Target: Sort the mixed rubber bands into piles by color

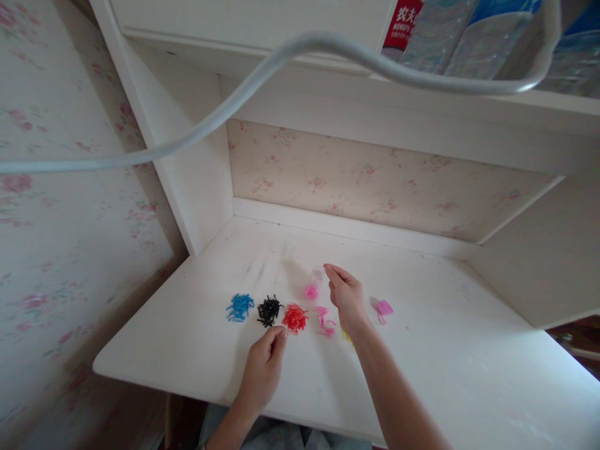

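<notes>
My left hand (264,364) is closed in a pinch just in front of a pile of small red strips (295,319) that look like rubber bands. Anything between its fingers is too small to make out. My right hand (345,295) pinches too, fingertips beside a small clear container (318,273); whether it touches that container or holds something tiny, I cannot tell. A round bright pink clump (311,292) sits in or against the container's near end. Loose pink strips (325,322) lie between my hands. Yellow bits (346,335) show partly behind my right wrist.
Left of the red pile are a black pile (269,310) and a blue pile (240,307) of similar strips. A pink piece (384,308) lies to the right on the white desk (450,375). Overhead, a pale cable (309,42) crosses before a shelf with plastic bottles (492,37).
</notes>
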`<state>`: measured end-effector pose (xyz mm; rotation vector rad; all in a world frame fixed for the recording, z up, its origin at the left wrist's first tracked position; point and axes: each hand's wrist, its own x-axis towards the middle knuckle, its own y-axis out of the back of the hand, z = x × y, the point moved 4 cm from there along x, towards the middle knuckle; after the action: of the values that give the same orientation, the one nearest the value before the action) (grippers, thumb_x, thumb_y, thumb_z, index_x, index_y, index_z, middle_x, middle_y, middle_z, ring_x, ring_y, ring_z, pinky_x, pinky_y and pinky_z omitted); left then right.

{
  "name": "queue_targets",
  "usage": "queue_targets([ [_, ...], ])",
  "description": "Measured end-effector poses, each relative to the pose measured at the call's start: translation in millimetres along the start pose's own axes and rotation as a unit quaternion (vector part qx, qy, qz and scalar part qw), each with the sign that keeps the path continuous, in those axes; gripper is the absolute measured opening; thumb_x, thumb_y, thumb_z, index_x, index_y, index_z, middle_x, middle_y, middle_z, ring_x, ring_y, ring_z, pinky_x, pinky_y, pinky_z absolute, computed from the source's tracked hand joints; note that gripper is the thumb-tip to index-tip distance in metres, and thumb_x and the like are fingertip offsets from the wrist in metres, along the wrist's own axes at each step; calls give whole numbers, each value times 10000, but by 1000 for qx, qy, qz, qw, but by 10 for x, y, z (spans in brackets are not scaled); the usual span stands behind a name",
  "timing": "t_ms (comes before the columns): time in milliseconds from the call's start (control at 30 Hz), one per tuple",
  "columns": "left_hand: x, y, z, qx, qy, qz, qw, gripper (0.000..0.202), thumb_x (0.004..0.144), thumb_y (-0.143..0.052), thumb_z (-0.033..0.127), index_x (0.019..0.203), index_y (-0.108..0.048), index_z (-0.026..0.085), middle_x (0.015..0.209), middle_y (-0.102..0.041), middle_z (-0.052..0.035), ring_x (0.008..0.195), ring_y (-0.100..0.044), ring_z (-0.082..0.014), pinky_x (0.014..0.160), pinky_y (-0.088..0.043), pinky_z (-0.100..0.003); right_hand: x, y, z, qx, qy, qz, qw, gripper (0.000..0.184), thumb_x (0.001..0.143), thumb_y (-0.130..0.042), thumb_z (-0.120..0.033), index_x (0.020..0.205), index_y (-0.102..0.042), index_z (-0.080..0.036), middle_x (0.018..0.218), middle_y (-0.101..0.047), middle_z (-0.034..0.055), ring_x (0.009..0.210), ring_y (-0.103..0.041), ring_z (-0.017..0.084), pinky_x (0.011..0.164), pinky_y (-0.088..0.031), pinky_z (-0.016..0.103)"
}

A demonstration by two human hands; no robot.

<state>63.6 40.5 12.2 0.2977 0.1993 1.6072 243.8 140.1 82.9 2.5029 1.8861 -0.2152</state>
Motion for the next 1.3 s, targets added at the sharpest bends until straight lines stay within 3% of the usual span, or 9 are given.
queue_targets([
  [233,0,-8,-20,9,5,-13,1000,396,913,-370,458,971,-634,169,737,-598,-9,678,-516,-146,630,-398,-222,-142,195,118,-32,18,31,999,440,687,-673,-513,938,-677,-152,525,-419,-76,423,-260,43,407,-173,194],
  [367,0,-12,-1,19,-1,-19,1000,387,915,-373,451,962,-640,175,709,-589,-4,653,-509,-145,611,-394,-222,-300,429,313,-196,55,31,979,430,795,-543,-524,992,-683,-168,562,-535,-31,442,-391,86,429,-242,211],
  [433,-1,-17,25,23,-9,-28,999,369,917,-379,436,961,-639,178,701,-589,-2,636,-508,-141,603,-390,-220,-391,525,391,-343,72,11,936,387,857,-466,-462,1027,-688,-194,577,-591,-5,486,-488,121,469,-295,224],
  [533,-3,-31,60,29,-22,-42,998,337,916,-391,422,937,-631,186,755,-623,-14,668,-538,-142,632,-401,-220,-513,600,460,-548,77,-26,832,339,886,-421,-333,1103,-672,-262,756,-700,57,675,-630,186,592,-384,259],
  [633,-5,-58,68,46,-32,-57,997,323,916,-392,421,895,-617,191,770,-637,-20,686,-562,-143,647,-405,-219,-570,611,474,-657,62,-45,750,347,893,-411,-285,1158,-632,-323,900,-718,78,795,-665,233,643,-421,292],
  [800,-21,-96,62,86,-44,-67,993,334,922,-370,423,880,-611,195,722,-626,-14,643,-561,-137,619,-404,-217,-528,565,480,-708,49,-63,701,311,933,-374,-320,1013,-674,-302,884,-712,90,799,-678,247,642,-447,305],
  [1067,-25,-114,125,112,-54,-65,990,335,921,-365,406,884,-627,200,804,-663,-39,731,-603,-150,676,-433,-220,-564,546,465,-703,77,-54,705,318,964,-323,-324,1008,-628,-246,799,-697,93,732,-674,227,619,-424,290],
  [1167,-31,-138,137,138,-58,-71,986,337,926,-348,392,846,-619,207,765,-654,-28,702,-596,-145,654,-421,-218,-615,615,457,-662,75,-35,745,326,967,-295,-315,1034,-606,-243,817,-696,90,710,-663,214,585,-399,271],
  [1300,-43,-219,173,218,-62,-60,972,328,928,-339,339,786,-609,219,705,-636,-9,654,-588,-136,601,-385,-212,-723,722,578,-523,93,-19,847,361,956,-277,-363,1041,-604,-234,863,-697,87,720,-652,199,592,-404,256],
])
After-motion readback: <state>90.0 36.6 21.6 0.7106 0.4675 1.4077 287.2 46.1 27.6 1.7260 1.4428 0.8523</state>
